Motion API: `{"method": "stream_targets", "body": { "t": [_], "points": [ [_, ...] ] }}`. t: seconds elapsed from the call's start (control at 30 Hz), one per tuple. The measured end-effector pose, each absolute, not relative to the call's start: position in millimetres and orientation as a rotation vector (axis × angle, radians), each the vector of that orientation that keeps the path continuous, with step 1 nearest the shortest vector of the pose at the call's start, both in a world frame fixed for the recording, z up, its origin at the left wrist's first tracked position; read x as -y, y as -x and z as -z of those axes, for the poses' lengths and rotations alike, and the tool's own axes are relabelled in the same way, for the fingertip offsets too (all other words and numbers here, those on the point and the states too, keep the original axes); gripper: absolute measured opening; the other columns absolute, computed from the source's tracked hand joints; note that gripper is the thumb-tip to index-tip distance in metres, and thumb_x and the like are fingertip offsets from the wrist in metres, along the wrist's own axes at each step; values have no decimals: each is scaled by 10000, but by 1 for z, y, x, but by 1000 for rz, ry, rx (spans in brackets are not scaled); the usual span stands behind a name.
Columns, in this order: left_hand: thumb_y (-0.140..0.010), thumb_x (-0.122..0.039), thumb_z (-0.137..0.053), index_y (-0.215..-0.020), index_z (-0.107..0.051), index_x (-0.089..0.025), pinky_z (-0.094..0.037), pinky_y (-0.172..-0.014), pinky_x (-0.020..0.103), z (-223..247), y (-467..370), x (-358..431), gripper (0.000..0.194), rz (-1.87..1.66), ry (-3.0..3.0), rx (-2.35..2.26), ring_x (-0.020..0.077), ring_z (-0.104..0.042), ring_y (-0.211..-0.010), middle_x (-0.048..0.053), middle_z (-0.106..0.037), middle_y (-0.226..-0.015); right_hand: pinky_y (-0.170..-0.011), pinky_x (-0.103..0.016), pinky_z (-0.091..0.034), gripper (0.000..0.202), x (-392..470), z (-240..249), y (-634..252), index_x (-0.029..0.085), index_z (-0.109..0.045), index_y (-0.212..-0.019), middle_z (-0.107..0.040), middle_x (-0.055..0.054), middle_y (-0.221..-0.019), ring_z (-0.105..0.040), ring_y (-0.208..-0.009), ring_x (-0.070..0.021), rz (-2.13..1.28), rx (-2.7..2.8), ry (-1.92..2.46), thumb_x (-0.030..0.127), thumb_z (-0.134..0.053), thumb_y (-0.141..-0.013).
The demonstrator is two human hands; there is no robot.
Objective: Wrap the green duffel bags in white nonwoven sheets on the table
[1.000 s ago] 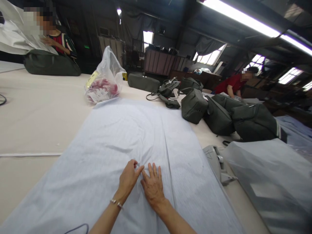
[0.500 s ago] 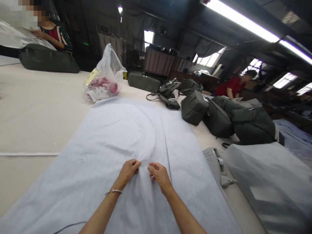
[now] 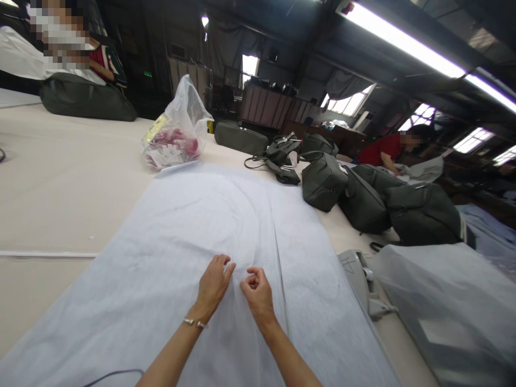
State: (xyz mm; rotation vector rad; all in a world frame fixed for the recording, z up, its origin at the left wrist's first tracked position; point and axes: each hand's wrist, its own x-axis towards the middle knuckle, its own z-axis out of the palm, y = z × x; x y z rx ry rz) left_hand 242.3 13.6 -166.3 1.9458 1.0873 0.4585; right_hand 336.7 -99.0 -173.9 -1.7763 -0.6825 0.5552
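A large pale bluish-white sheet of thin fabric [image 3: 193,215] lies spread on the table, with soft wrinkles and a long fold line right of my hands. Over its middle is my left hand [image 3: 213,282], a bracelet on its wrist, thumb and fingers apart with nothing visible in them. Close by on the right, my right hand [image 3: 258,295] has its fingers curled in toward the thumb. Whether something small is between those fingertips I cannot make out. A low ridge of the fabric runs between the two hands.
A clear plastic bag with reddish contents [image 3: 173,142] stands beyond the sheet. Several dark green bags [image 3: 324,183] line the right. A grey device [image 3: 358,277] and translucent plastic sheeting [image 3: 443,301] lie at the right edge. Co-workers [image 3: 382,148] are at the far right and upper left.
My left hand has released its pinch on the fabric and its fingers have opened. My right hand's fingers have curled in more. The raised fold between the hands has flattened.
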Motion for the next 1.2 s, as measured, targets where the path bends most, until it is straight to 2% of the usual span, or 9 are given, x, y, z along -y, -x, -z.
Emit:
{"method": "stream_targets", "body": {
  "t": [0.17,0.37,0.57,0.7,0.83,0.93,1.03,1.1,1.2],
  "points": [
    [-866,-333,-528,-1296,-468,-148,-393,-995,392,131,-281,-17,472,-405,-2370,-1056,272,-501,-1184,131,-562,-1271,-747,-301,-489,183,98,186,-326,201,-576,-864,-627,-33,-818,-597,-781,-183,-205,1170,1796,119,-473,-736],
    [-836,-110,-466,-1249,-496,-166,-459,-838,333,131,-312,-47,417,-107,-2417,-1128,240,-635,-1036,125,-670,-1100,-642,-230,-477,275,92,194,-325,217,-563,-833,-615,-3,-759,-609,-684,-154,-80,1398,1791,32,-445,-667],
    [-821,-170,-502,-1372,-380,-152,-461,-835,345,136,-330,-76,564,-135,-2303,-1197,264,-644,-1049,154,-657,-1175,-612,-212,-490,333,95,209,-306,240,-563,-803,-631,18,-746,-639,-654,-151,-174,1433,1800,16,-490,-567],
    [-839,-122,-442,-1243,-528,-184,-454,-833,344,137,-358,-101,418,-240,-2204,-1197,252,-647,-1026,133,-683,-1122,-635,-257,-534,357,96,205,-314,314,-637,-881,-680,47,-743,-658,-646,-179,-291,1402,1768,78,-594,-617],
    [-813,-114,-454,-988,-629,-183,-469,-715,282,144,-382,-130,257,-354,-2041,-1191,196,-666,-823,66,-712,-882,-781,-312,-556,168,99,179,-401,298,-682,-966,-730,-7,-901,-692,-837,-208,-178,1179,1792,266,-566,-849],
    [-829,-116,-401,-1006,-601,-161,-461,-646,249,150,-385,-142,271,-456,-1945,-1216,159,-641,-704,33,-683,-788,-1025,-453,-441,272,106,180,-488,211,-711,-1007,-728,-96,-1066,-648,-1078,-273,110,1026,2033,347,-499,-904],
    [-896,-197,-344,-1074,-569,-160,-460,-691,275,153,-380,-141,289,-540,-1915,-1264,189,-643,-778,57,-681,-853,-1139,-573,-242,463,112,207,-545,149,-633,-1243,-561,-151,-1370,-425,-1352,-337,175,1032,2320,381,-578,-846],
    [-930,-341,-378,-1160,-536,-176,-452,-722,306,153,-377,-137,325,-576,-1920,-1288,229,-645,-841,77,-685,-906,-1143,-582,-218,554,114,226,-559,146,-571,-1330,-473,-143,-1449,-342,-1405,-336,102,1041,2471,380,-603,-830],
    [-883,-478,-521,-1256,-500,-238,-427,-699,317,153,-377,-130,445,-569,-2053,-1271,271,-652,-876,77,-696,-948,-1169,-536,-184,475,114,244,-559,180,-597,-1310,-502,-95,-1433,-359,-1402,-291,55,1086,2533,377,-527,-884]
  ]
}}
